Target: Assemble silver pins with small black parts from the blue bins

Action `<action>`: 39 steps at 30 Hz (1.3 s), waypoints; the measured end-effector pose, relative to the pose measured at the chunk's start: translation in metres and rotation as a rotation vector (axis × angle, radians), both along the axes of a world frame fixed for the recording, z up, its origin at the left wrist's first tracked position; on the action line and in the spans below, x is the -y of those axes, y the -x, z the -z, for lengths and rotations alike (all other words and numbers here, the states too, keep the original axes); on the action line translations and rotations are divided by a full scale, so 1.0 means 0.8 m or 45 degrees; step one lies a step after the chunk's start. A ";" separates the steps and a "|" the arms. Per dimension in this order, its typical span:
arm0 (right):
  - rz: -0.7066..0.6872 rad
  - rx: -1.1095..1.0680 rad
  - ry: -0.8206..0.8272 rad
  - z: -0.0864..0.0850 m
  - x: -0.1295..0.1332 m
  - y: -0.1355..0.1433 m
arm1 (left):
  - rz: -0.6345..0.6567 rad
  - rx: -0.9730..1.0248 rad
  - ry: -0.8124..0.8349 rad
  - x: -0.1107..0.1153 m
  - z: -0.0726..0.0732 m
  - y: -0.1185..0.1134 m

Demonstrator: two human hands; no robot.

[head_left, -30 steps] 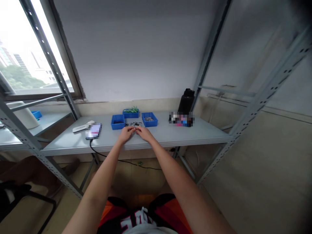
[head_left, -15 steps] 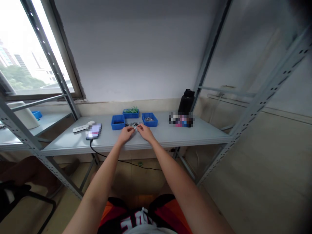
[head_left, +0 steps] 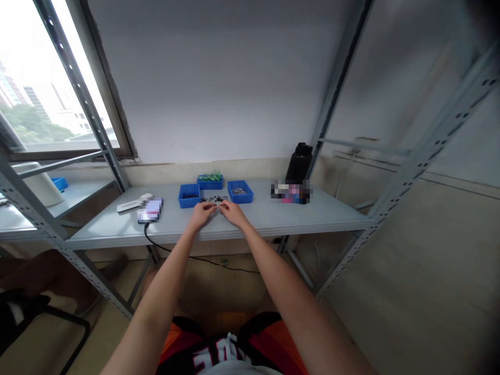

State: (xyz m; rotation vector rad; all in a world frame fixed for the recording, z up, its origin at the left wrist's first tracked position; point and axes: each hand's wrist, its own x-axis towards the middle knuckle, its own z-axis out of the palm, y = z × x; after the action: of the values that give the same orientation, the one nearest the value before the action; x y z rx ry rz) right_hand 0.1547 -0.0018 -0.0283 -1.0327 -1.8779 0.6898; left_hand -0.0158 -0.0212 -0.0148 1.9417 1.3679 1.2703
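The left hand (head_left: 203, 214) and the right hand (head_left: 232, 213) are close to each other above the worktop (head_left: 269, 216), near the middle of its front edge. In both hands the fingers are bent and the fingertips come together. Between them there seems to be something tiny, but it is too small to recognise, so I cannot tell whether each hand is grasping a part or only touching it.

Just beyond the fingertips, toward the back edge, small parts (head_left: 215, 199), dark and pale, lie in a loose pile. This pile is between the left blue box (head_left: 189, 203), which contains dark pieces (head_left: 190, 196), and the right blue box (head_left: 242, 199), which contains shiny metallic pieces (head_left: 238, 191). Behind the pile, nearer to the back edge, the rear blue box (head_left: 210, 185) holds green pieces (head_left: 211, 176), which rise above its rim.

Toward the left end of the worktop lie a phone (head_left: 150, 210), blurred on its screen, and a white device (head_left: 129, 206). A black cable (head_left: 158, 243) goes from the phone down over the front edge. Near the right back corner a black bottle (head_left: 299, 163) stands upright, behind some blurred items (head_left: 289, 193).
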 end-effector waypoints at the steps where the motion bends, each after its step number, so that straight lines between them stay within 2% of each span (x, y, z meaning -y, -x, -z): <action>1: -0.003 0.015 -0.003 -0.001 0.001 0.000 | 0.002 0.005 0.004 0.001 -0.001 0.000; 7: -0.032 0.099 -0.023 -0.003 0.002 0.000 | 0.022 0.072 -0.001 0.002 -0.004 -0.004; 15: 0.054 -0.063 -0.013 0.000 0.001 0.000 | 0.002 0.179 0.121 -0.002 0.003 -0.005; 22: 0.076 -0.061 -0.009 0.004 -0.005 -0.001 | -0.017 -0.042 0.036 -0.001 0.001 -0.003; 27: 0.104 -0.066 0.034 0.006 -0.008 -0.001 | -0.013 -0.044 0.027 -0.001 0.003 -0.002; 34: 0.016 0.043 0.009 0.003 -0.004 -0.001 | -0.040 -0.010 -0.007 0.003 -0.004 -0.003; 39: -0.024 0.136 -0.044 0.000 -0.001 -0.001 | -0.008 0.082 0.025 0.000 0.000 -0.004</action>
State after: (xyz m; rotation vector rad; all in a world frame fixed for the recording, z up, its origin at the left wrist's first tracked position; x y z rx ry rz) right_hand 0.1556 -0.0011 -0.0285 -1.0493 -1.9867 0.6212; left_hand -0.0127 -0.0211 -0.0146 1.8684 1.3505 1.3064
